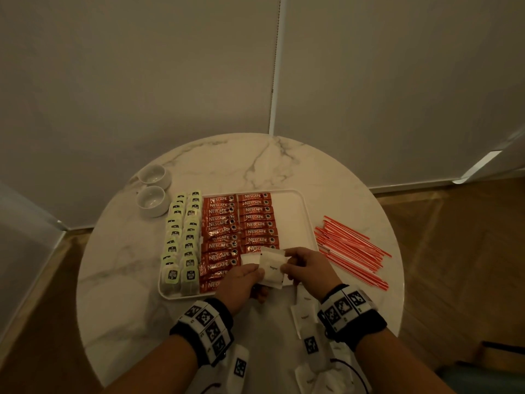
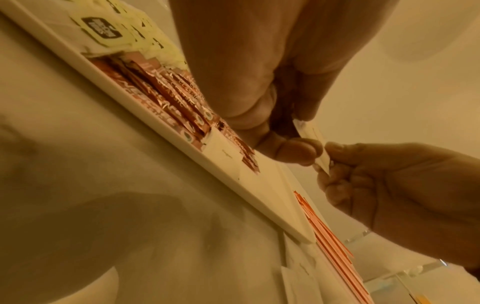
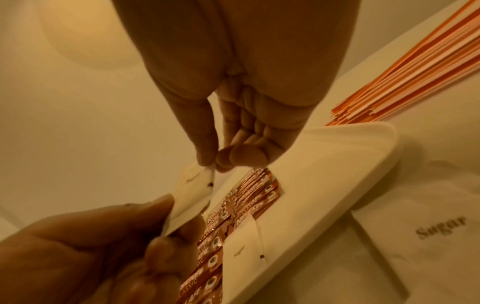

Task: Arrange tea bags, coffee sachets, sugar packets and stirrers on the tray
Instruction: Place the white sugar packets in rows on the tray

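A white tray (image 1: 305, 211) on the round marble table holds two columns of green tea bags (image 1: 181, 240) at its left and two columns of red coffee sachets (image 1: 235, 231) beside them. One white sugar packet (image 1: 249, 259) lies on the tray by the sachets. Both hands hold another sugar packet (image 1: 272, 269) above the tray's near edge: my left hand (image 1: 244, 280) pinches its left side, my right hand (image 1: 305, 265) pinches its right side. In the right wrist view the right hand's fingertips (image 3: 228, 158) nip the packet's (image 3: 191, 191) corner. Red stirrers (image 1: 350, 248) lie loose on the table right of the tray.
Two white cups (image 1: 153, 191) stand at the table's back left. More sugar packets (image 1: 305, 314) lie on the table near my right wrist and at the near edge. The tray's right part (image 1: 292, 223) is bare. Walls stand close behind the table.
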### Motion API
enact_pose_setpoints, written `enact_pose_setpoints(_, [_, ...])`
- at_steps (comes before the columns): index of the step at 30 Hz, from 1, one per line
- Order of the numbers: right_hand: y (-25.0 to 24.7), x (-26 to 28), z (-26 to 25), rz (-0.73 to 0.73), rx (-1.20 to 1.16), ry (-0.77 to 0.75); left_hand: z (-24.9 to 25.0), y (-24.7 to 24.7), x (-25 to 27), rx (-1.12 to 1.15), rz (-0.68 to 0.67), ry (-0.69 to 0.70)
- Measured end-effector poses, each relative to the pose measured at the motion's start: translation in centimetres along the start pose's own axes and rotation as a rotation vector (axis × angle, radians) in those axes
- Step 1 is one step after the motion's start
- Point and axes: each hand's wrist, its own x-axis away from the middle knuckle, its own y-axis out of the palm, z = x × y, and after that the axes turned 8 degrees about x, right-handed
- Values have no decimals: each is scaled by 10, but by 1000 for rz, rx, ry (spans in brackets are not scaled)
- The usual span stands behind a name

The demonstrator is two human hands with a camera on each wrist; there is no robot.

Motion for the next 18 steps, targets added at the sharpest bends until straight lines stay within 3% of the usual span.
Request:
enact_pose_setpoints(8, [6,-8,4,-21,-5,34,-9,-1,0,-75,-26,-42])
enact_pose_setpoints(10, [8,-12,7,-27,-4,68,-11,-3,-2,-296,-15,6])
enact_pose_setpoints(13, [8,-24,13,31,29,141,-17,-10,-6,-804,61,201])
enact_pose_setpoints(18, [13,-44,19,71,101,254,-23,-19,-10,-1123,176,392])
